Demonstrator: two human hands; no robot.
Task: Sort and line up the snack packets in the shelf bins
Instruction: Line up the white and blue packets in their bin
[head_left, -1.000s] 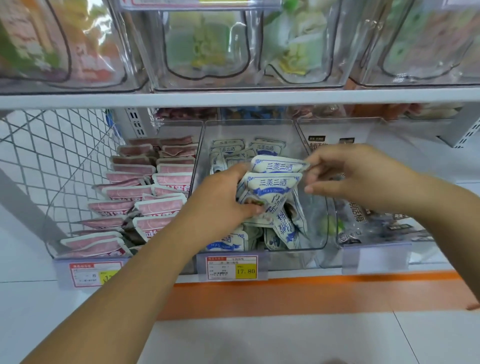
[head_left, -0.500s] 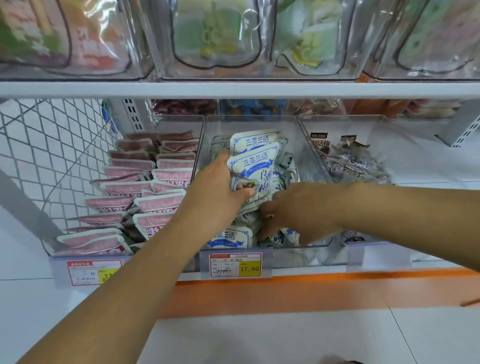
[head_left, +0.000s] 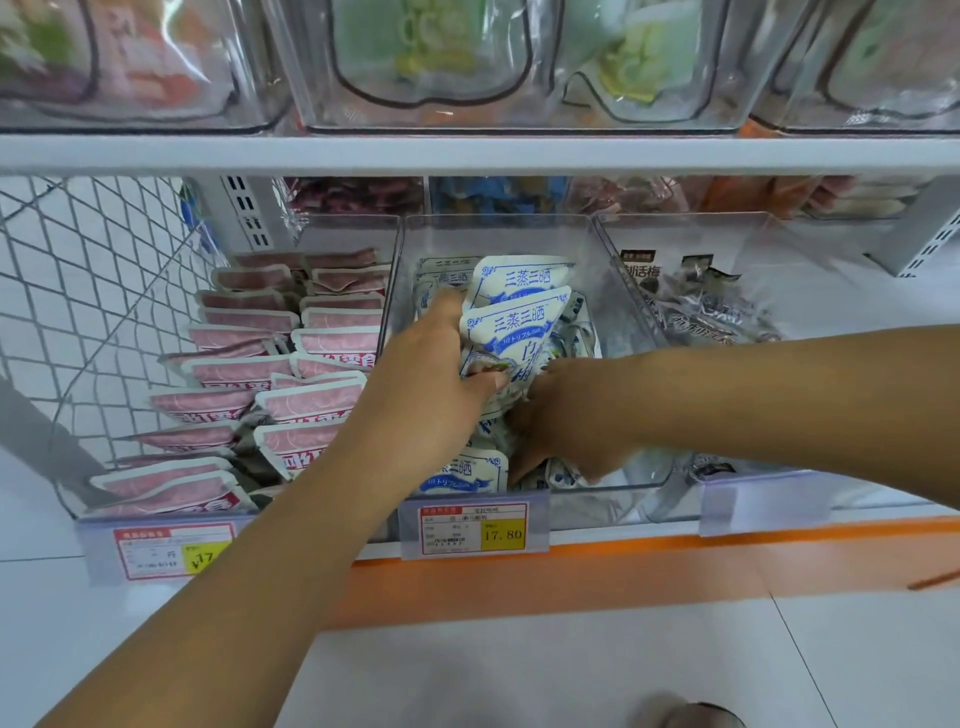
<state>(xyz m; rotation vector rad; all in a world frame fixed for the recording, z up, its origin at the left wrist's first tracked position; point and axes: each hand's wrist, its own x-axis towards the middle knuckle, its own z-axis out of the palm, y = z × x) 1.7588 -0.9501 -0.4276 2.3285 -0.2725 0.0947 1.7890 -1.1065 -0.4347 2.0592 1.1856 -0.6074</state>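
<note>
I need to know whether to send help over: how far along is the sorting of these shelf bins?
The pink packets in the left bin look lined up already. In the middle bin, the left hand holds a bunch of white-and-blue packets upright while the right hand digs among loose ones. The dark packets in the right bin remain jumbled.

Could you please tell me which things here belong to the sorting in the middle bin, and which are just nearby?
In the job:
- left hand, holding upright blue-and-white packets
- right hand, low among the loose packets
- middle clear bin

Just nearby:
- pink packets in the left bin
- dark packets in the right bin
- price tag
</note>
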